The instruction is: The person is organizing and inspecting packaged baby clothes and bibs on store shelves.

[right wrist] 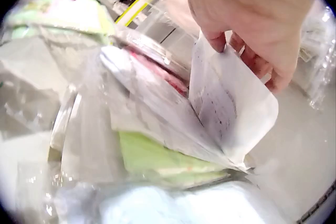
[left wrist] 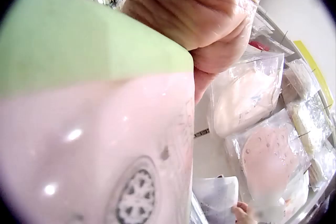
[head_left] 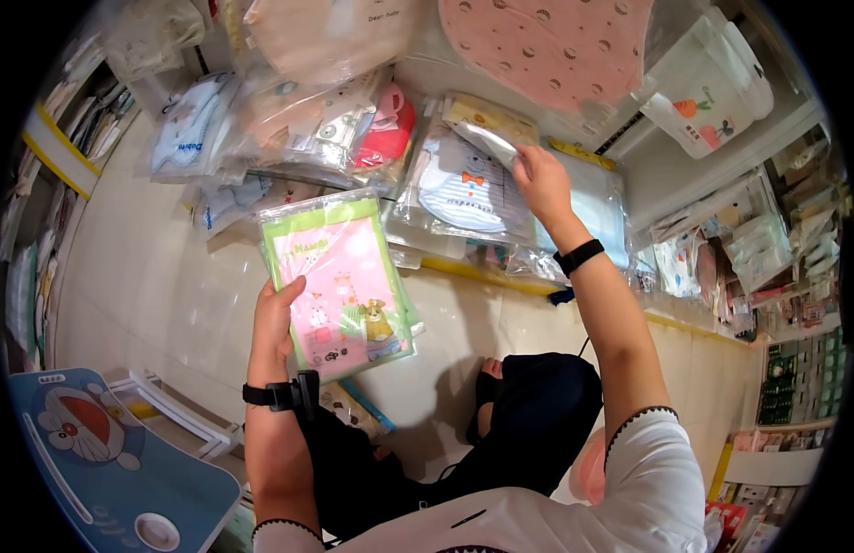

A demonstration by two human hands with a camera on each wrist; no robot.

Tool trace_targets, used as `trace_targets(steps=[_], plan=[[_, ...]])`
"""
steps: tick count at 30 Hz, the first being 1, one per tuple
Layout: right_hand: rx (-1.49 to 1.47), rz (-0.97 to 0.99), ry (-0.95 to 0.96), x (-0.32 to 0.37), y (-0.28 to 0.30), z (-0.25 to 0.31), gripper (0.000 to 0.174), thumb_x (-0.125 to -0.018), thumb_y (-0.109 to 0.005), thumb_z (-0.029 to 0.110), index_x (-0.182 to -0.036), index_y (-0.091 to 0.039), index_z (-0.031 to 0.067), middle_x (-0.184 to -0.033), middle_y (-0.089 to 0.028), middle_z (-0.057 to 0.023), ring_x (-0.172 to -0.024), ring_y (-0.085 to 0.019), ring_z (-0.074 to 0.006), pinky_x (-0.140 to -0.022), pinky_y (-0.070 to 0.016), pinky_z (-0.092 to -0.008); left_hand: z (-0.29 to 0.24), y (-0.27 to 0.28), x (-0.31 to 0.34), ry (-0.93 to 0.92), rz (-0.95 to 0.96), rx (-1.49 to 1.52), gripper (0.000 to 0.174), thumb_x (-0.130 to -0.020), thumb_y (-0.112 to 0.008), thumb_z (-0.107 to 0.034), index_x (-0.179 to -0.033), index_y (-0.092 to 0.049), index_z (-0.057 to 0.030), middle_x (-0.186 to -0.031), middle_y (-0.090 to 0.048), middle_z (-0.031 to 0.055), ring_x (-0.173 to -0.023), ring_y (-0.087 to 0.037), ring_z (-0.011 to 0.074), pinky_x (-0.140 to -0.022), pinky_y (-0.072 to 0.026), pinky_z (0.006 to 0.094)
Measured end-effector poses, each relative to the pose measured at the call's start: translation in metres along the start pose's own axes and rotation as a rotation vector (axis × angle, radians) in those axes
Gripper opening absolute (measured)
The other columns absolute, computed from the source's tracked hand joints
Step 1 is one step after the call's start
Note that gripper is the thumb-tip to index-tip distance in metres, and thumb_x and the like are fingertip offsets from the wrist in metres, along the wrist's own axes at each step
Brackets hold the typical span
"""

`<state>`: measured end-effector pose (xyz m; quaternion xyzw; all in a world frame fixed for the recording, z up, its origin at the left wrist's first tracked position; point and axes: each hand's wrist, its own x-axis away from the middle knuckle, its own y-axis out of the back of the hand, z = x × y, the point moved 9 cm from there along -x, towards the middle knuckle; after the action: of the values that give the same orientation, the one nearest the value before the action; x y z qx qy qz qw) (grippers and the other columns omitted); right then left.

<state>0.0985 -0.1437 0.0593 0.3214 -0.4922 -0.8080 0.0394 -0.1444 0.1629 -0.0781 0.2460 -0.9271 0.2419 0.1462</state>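
Note:
My left hand (head_left: 273,318) grips a small stack of flat, clear-bagged packets, its thumb over the front of the top one. That pink and green packet (head_left: 339,300) bears cartoon animals and fills much of the left wrist view. At the low shelf, my right hand (head_left: 544,189) pinches the upper edge of a thin white bagged sheet (right wrist: 231,103), which stands bent up from the pile. Just below lies a pale blue bib (head_left: 468,195) with an animal face and an orange bow tie, in clear plastic. A light green packet (right wrist: 163,155) shows under the lifted sheet in the right wrist view.
Pink bagged bibs (head_left: 547,46) hang above the shelf. More bagged goods lie to its left, among them a blue item (head_left: 194,124) and a red piece (head_left: 387,129). A blue cartoon chair (head_left: 123,452) stands at lower left. Stocked racks (head_left: 749,240) line the right.

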Motion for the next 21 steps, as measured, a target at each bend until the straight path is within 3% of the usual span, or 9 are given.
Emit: trace_targets(steps=[2, 5, 6, 7, 9, 13, 15, 17, 21], plan=[[0.156, -0.067, 0.231, 0.007, 0.004, 0.025, 0.029, -0.074, -0.052, 0.01, -0.102, -0.058, 0.007, -0.1, -0.059, -0.0133, -0.091, -0.055, -0.0313, -0.074, -0.0444, -0.0374, 0.001, -0.003, -0.001, -0.007, 0.034, 0.066, 0.034, -0.08, -0.054, -0.006, -0.112, -0.046, 0.0042, -0.104, -0.057, 0.0145, -0.089, -0.058, 0.0217, -0.079, -0.0461, 0.0321], [0.151, 0.081, 0.201, 0.014, -0.028, -0.001, 0.041, -0.07, -0.049, 0.001, -0.109, -0.056, 0.0118, -0.1, -0.06, -0.0132, -0.092, -0.055, -0.0327, -0.077, -0.0448, -0.0376, -0.005, -0.018, 0.007, 0.0, 0.093, 0.187, 0.036, -0.081, -0.054, -0.006, -0.114, -0.045, 0.0054, -0.106, -0.055, 0.0156, -0.091, -0.057, 0.0231, -0.08, -0.0463, 0.0327], [-0.008, 0.099, 0.072, 0.012, -0.029, -0.016, 0.046, -0.07, -0.046, -0.003, -0.111, -0.055, 0.0148, -0.105, -0.058, -0.0144, -0.096, -0.054, -0.0334, -0.08, -0.044, -0.0392, -0.004, -0.018, 0.009, -0.002, 0.084, 0.179, 0.036, -0.082, -0.053, -0.006, -0.114, -0.044, 0.006, -0.107, -0.055, 0.0163, -0.091, -0.057, 0.0235, -0.08, -0.047, 0.0332], [0.039, 0.154, -0.113, 0.01, -0.022, -0.022, 0.048, -0.07, -0.044, -0.005, -0.113, -0.055, 0.0148, -0.106, -0.057, -0.0155, -0.097, -0.055, -0.0327, -0.081, -0.0444, -0.0369, -0.003, -0.017, 0.006, -0.009, 0.073, 0.173, 0.037, -0.082, -0.052, -0.006, -0.115, -0.042, 0.0066, -0.108, -0.054, 0.017, -0.092, -0.057, 0.0239, -0.08, -0.0477, 0.0336], [-0.137, -0.026, -0.042, 0.01, -0.003, -0.013, 0.045, -0.072, -0.047, -0.005, -0.113, -0.055, 0.0138, -0.102, -0.059, -0.016, -0.095, -0.057, -0.0305, -0.08, -0.0451, -0.034, -0.001, -0.015, 0.001, -0.032, 0.061, 0.18, 0.037, -0.083, -0.051, -0.007, -0.116, -0.041, 0.0074, -0.108, -0.053, 0.0179, -0.092, -0.058, 0.0242, -0.079, -0.0484, 0.034], [-0.236, -0.096, 0.255, 0.038, 0.035, 0.099, 0.04, -0.07, -0.05, -0.005, -0.106, -0.058, 0.012, -0.101, -0.061, -0.0107, -0.095, -0.058, -0.029, -0.081, -0.046, -0.0344, 0.008, -0.024, -0.001, -0.044, 0.118, 0.253, 0.035, -0.085, -0.05, -0.01, -0.116, -0.042, 0.0066, -0.108, -0.054, 0.0163, -0.091, -0.058, 0.0234, -0.079, -0.0483, 0.0337], [-0.307, 0.029, 0.589, 0.067, 0.024, 0.157, 0.043, -0.063, -0.058, -0.004, -0.105, -0.057, 0.0075, -0.105, -0.059, -0.0119, -0.094, -0.057, -0.0274, -0.079, -0.0461, -0.0344, 0.011, -0.039, -0.002, -0.035, 0.164, 0.314, 0.036, -0.086, -0.05, -0.011, -0.116, -0.042, 0.0061, -0.108, -0.054, 0.0149, -0.091, -0.058, 0.0226, -0.08, -0.0481, 0.0337], [-0.045, 0.245, 0.776, 0.106, -0.011, 0.181, 0.047, -0.066, -0.056, 0.002, -0.112, -0.054, 0.0098, -0.113, -0.055, -0.0135, -0.104, -0.053, -0.0268, -0.084, -0.0425, -0.0364, 0.016, -0.049, -0.004, -0.03, 0.184, 0.333, 0.038, -0.09, -0.044, -0.019, -0.119, -0.041, 0.004, -0.112, -0.053, 0.0133, -0.094, -0.057, 0.0214, -0.082, -0.0466, 0.0314], [-0.07, 0.316, 0.796, 0.126, -0.024, 0.192, 0.04, -0.073, -0.05, 0.009, -0.113, -0.052, 0.0078, -0.116, -0.051, -0.0141, -0.109, -0.047, -0.0251, -0.087, -0.0373, -0.0376, 0.006, -0.06, 0.004, -0.091, 0.191, 0.386, 0.047, -0.094, -0.03, -0.034, -0.125, -0.037, 0.0014, -0.119, -0.049, 0.0128, -0.101, -0.054, 0.0211, -0.086, -0.0439, 0.0299]])
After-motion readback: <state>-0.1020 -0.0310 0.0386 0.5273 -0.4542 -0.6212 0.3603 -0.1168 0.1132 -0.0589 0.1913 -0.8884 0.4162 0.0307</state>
